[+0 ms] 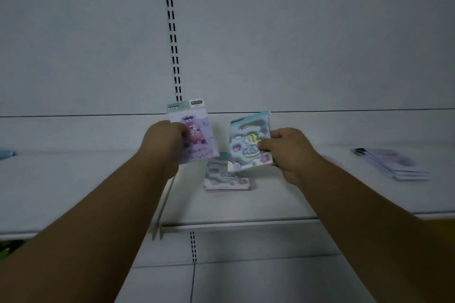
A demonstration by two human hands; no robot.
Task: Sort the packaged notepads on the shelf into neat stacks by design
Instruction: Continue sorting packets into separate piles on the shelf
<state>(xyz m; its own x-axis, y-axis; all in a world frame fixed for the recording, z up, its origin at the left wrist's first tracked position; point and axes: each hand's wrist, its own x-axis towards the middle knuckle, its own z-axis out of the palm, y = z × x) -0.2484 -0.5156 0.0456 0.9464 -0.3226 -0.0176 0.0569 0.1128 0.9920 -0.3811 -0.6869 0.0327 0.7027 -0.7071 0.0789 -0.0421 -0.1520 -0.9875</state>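
My left hand (164,142) grips a purple packaged notepad (197,130) with a pink cartoon figure, held upright above the white shelf (73,187). My right hand (286,149) pinches a blue-grey packaged notepad (247,140) with a cloud and unicorn design, also raised off the shelf. Below and between the two hands, a small stack of blue-grey notepads (227,179) of the same cloud design lies flat on the shelf. At the right end of the shelf lies a stack of purple notepads (396,163).
A slotted upright (172,32) runs down the white back panel. A blue item (6,154) pokes in at the shelf's left edge. The shelf's front rail (246,222) crosses below my arms, with another panel beneath it.
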